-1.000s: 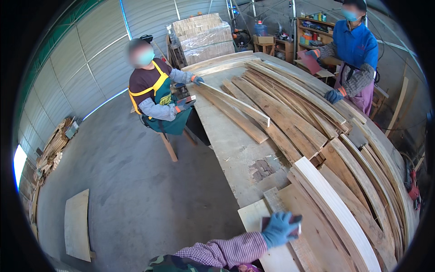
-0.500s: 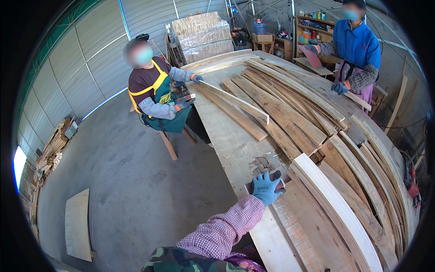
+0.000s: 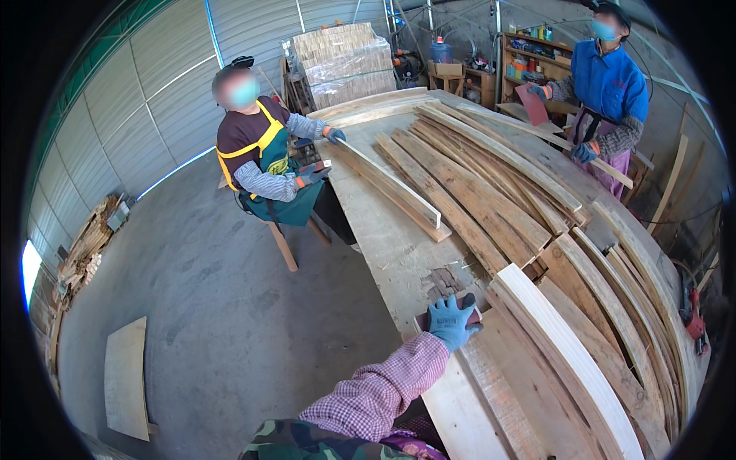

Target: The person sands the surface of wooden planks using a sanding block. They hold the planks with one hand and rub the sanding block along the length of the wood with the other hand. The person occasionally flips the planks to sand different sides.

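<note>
My left hand (image 3: 451, 322), in a blue glove with dark fingertips, is closed over a sanding block (image 3: 477, 315) with a dark reddish-brown face. Most of the block is hidden under the glove; its ends show on either side. The hand rests at the left edge of the worktable (image 3: 399, 280), on or just above pale boards. Immediately right of it, a curved, light-coloured wooden strip (image 3: 567, 345) lies beside a browner one. A worn, peeling patch (image 3: 442, 282) marks the table surface just beyond my fingers. My right hand is not in view.
Many curved planks (image 3: 491, 195) cover the table. A co-worker (image 3: 264, 161) at the left edge holds a wooden strip (image 3: 399, 192) and a small block. Another co-worker (image 3: 609, 100) at the far right holds a red sheet (image 3: 533, 105) and a strip. A board (image 3: 126, 379) lies on the floor.
The left co-worker's strip has swung down and left at its near end. At the far right, the co-worker's strip and red sheet have shifted. My left hand stays nearly in place.
</note>
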`<state>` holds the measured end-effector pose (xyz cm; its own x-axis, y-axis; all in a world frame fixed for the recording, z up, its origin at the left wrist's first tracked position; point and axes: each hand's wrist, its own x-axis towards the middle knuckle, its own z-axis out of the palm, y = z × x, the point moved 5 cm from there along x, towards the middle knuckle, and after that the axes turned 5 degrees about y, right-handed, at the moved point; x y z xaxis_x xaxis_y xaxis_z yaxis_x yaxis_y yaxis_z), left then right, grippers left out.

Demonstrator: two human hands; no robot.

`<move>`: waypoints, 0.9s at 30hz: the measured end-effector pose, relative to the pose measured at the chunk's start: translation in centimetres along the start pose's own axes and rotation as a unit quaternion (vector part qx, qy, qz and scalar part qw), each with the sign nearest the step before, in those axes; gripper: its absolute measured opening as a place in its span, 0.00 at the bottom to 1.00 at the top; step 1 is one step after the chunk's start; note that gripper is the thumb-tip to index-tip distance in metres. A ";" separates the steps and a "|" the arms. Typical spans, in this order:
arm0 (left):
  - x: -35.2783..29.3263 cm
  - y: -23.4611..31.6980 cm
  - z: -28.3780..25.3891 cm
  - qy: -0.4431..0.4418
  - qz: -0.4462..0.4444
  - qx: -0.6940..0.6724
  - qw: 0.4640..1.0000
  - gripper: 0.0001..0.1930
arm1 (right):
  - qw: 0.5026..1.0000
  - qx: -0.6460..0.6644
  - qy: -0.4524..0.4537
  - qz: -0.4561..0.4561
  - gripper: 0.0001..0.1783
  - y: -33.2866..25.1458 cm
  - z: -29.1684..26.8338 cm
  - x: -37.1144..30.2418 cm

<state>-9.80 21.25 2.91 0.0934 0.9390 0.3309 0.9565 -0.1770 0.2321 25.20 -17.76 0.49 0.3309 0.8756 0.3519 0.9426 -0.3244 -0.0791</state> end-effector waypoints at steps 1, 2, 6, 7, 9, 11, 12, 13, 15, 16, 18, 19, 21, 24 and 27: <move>-0.3 0.6 -0.1 -0.021 0.005 -0.007 1.000 0.32 | 1.000 0.000 -0.003 0.002 0.47 0.0 0.0 0.0; -0.8 1.4 -0.9 -0.043 0.010 -0.013 0.999 0.32 | 1.000 0.003 0.000 0.003 0.47 0.0 -0.1 0.0; -4.9 5.4 -1.5 -0.051 0.094 -0.060 0.992 0.32 | 1.000 0.016 -0.004 0.005 0.46 -0.1 -0.2 0.0; -6.5 7.0 -1.5 -0.039 0.131 -0.085 0.987 0.33 | 1.000 0.016 -0.008 0.008 0.46 -0.1 -0.2 0.0; -9.9 10.1 -2.1 -0.043 0.191 -0.136 0.971 0.34 | 1.000 0.009 -0.014 0.012 0.45 0.0 -0.2 -0.1; -12.3 12.3 -2.8 -0.038 0.249 -0.175 0.952 0.35 | 0.999 0.011 -0.025 0.016 0.44 0.2 -0.2 -0.2; -12.3 12.2 -2.7 -0.046 0.261 -0.181 0.947 0.35 | 0.999 0.017 -0.034 0.017 0.44 0.2 -0.2 -0.2; -11.8 11.6 -2.7 -0.054 0.273 -0.188 0.942 0.35 | 0.999 0.022 -0.043 0.019 0.44 0.3 -0.2 -0.1; -9.5 9.7 -2.3 -0.105 0.263 -0.161 0.946 0.33 | 0.998 0.008 -0.048 0.026 0.44 0.5 -0.3 -0.5; -7.3 7.7 -1.9 -0.049 0.227 -0.139 0.963 0.32 | 0.999 0.006 -0.042 0.030 0.44 0.4 -0.1 -0.3; -2.5 3.5 -2.2 -0.046 0.123 -0.069 0.989 0.31 | 0.999 0.006 -0.026 0.026 0.45 0.6 0.7 -0.3; -0.5 1.4 -1.9 -0.051 0.072 -0.040 0.995 0.32 | 0.999 0.003 -0.025 0.024 0.45 0.7 0.8 -0.5; 1.1 -0.6 0.1 -0.014 0.027 -0.011 0.999 0.31 | 1.000 0.010 -0.020 0.014 0.45 0.5 0.8 -0.5; 0.2 1.3 -0.7 -0.049 0.039 0.025 0.998 0.30 | 1.000 0.025 -0.009 0.009 0.45 0.2 0.6 -0.4; -4.5 5.6 -1.4 -0.036 0.145 -0.045 0.988 0.31 | 1.000 0.015 -0.013 0.008 0.45 -0.1 0.1 -0.2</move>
<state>-5.24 15.65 3.99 0.3827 0.8630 0.3299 0.8584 -0.4641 0.2183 25.02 -17.83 0.39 0.3473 0.8792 0.3263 0.9377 -0.3285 -0.1129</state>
